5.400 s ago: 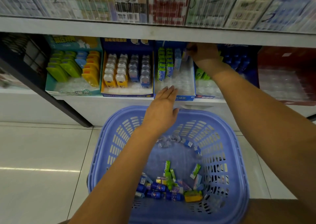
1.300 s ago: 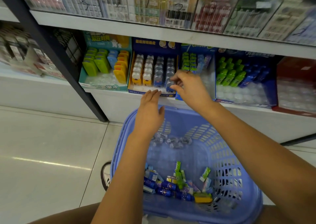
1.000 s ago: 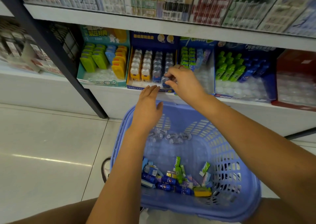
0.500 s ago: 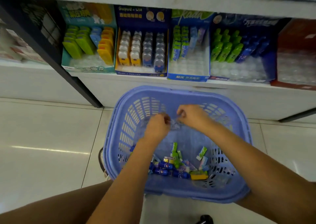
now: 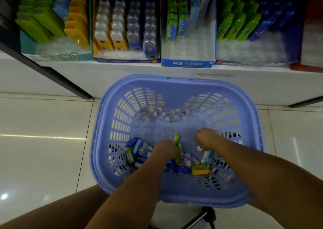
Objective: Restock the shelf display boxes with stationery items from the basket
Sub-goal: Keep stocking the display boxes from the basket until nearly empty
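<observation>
1. Pale floor tiles carry the basket, near the shelf display boxes.
2. Stationery items lie at its near wall, touching your left hand; the right hand is beside it, slightly farther.
3. Fingers curl downward; what they pinch, I cannot tell.

White "解压" showed on the blue box's front lip, upper centre. Smaller characters sat beside it on a green strip, too blurred to read. Teal box, upper left: white characters, smeared and unreadable.
</observation>
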### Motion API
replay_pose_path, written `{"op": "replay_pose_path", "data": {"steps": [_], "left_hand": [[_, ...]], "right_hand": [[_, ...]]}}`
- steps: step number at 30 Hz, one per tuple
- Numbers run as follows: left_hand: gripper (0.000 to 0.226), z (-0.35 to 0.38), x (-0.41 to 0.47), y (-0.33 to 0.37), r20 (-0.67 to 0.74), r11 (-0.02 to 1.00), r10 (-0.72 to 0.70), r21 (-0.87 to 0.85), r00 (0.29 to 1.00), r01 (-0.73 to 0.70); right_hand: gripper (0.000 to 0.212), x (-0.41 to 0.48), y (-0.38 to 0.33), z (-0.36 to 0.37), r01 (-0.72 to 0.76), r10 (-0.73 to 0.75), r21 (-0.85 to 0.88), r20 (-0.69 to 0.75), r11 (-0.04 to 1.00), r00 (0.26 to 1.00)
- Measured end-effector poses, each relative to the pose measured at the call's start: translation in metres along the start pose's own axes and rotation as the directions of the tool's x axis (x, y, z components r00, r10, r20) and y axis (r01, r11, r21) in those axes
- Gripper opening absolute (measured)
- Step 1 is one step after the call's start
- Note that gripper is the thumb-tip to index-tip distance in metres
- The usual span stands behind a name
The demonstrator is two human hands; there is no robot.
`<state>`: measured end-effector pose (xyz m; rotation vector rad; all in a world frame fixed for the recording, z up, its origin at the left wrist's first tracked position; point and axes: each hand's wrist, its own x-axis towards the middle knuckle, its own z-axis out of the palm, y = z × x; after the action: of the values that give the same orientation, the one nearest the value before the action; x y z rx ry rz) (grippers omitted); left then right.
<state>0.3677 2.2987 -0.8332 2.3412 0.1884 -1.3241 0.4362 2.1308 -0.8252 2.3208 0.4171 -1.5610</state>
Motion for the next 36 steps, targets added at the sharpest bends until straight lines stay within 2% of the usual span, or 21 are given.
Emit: {"op": "replay_pose_path", "data": {"steps": [2,3,5,7,9,12,13,15,16,18,20,22,24,25,27,29,30,32,34,36], "left_hand": [[0.038,0.001,0.003,-0.001,0.002,1.000,-0.002,-0.026,1.000,0.002],[0.037,0.000,0.003,-0.001,0.002,0.998,-0.012,-0.064,1.000,0.013],[0.037,-0.003,0.003,-0.004,0.013,0.987,-0.044,-0.157,0.999,0.045],[0.039,-0.006,0.001,-0.007,0.014,0.965,-0.078,-0.251,0.997,0.079],[0.040,-0.011,-0.002,-0.010,0.001,0.925,-0.110,-0.366,0.994,0.103],[0.036,-0.030,-0.012,-0.006,-0.058,0.819,-0.130,-0.569,0.990,0.074],[0.036,-0.039,-0.018,-0.003,-0.077,0.742,-0.130,-0.669,0.989,0.045],[0.033,-0.060,-0.028,0.003,-0.097,0.511,-0.135,-0.860,0.986,-0.014],[0.031,-0.071,-0.037,0.005,-0.111,0.397,-0.128,-0.916,0.986,-0.051],[0.025,-0.094,-0.059,0.007,-0.181,0.265,-0.108,-0.953,0.977,-0.147],[0.018,-0.116,-0.083,0.006,-0.304,0.208,-0.086,-0.937,0.949,-0.281],[0.015,-0.134,-0.106,0.005,-0.444,0.165,-0.060,-0.888,0.894,-0.430],[0.013,-0.150,-0.127,0.004,-0.561,0.149,-0.037,-0.822,0.827,-0.550],[0.009,-0.156,-0.135,0.004,-0.599,0.130,-0.027,-0.796,0.800,-0.591],[0.003,-0.166,-0.147,0.005,-0.645,0.081,-0.020,-0.763,0.764,-0.642],[0.004,-0.171,-0.156,0.008,-0.677,0.038,-0.019,-0.736,0.736,-0.676],[0.007,-0.171,-0.159,0.010,-0.687,0.019,-0.010,-0.727,0.727,-0.686],[0.011,-0.171,-0.163,0.014,-0.693,0.012,0.024,-0.721,0.721,-0.693],[0.009,-0.170,-0.164,0.018,-0.695,0.035,0.045,-0.717,0.718,-0.696],[0.006,-0.169,-0.162,0.022,-0.692,0.034,0.055,-0.720,0.720,-0.694]], "right_hand": [[0.035,0.000,0.002,0.003,0.037,-0.039,-0.084,-0.031,0.996,0.999],[0.030,-0.001,0.002,0.001,0.040,-0.043,-0.060,-0.046,0.997,0.998],[0.017,-0.009,0.000,-0.006,0.052,-0.050,0.201,-0.018,0.978,0.999],[0.039,-0.019,-0.001,-0.019,0.091,-0.078,0.512,-0.047,0.854,0.996],[0.046,-0.038,-0.003,-0.039,0.195,-0.090,0.728,-0.181,0.658,0.979],[0.032,-0.070,0.000,-0.060,0.319,-0.095,0.905,-0.304,0.283,0.948],[0.030,-0.083,0.001,-0.065,0.342,-0.090,0.929,-0.332,0.139,0.939],[0.033,-0.101,0.003,-0.074,0.364,-0.081,0.922,-0.375,-0.130,0.923],[0.032,-0.111,0.003,-0.080,0.385,-0.095,0.894,-0.414,-0.229,0.905],[0.025,-0.133,0.000,-0.092,0.460,-0.143,0.830,-0.521,-0.316,0.842],[0.021,-0.154,-0.003,-0.105,0.584,-0.097,0.754,-0.634,-0.301,0.767],[0.020,-0.171,-0.004,-0.119,0.724,0.088,0.647,-0.728,-0.239,0.680],[0.018,-0.186,0.000,-0.133,0.829,0.289,0.536,-0.778,-0.159,0.558],[0.015,-0.191,0.004,-0.141,0.869,0.362,0.488,-0.797,-0.084,0.483],[0.019,-0.196,0.014,-0.161,0.886,0.444,0.435,-0.834,0.164,0.327],[0.024,-0.195,0.021,-0.184,0.794,0.422,0.397,-0.885,0.460,0.198],[0.024,-0.194,0.024,-0.195,0.752,0.406,0.372,-0.901,0.544,0.152],[0.023,-0.191,0.025,-0.215,0.743,0.371,0.335,-0.920,0.580,0.125],[0.021,-0.188,0.022,-0.230,0.745,0.313,0.317,-0.937,0.586,0.153],[0.021,-0.184,0.018,-0.238,0.703,0.257,0.322,-0.945,0.635,0.201]]}}
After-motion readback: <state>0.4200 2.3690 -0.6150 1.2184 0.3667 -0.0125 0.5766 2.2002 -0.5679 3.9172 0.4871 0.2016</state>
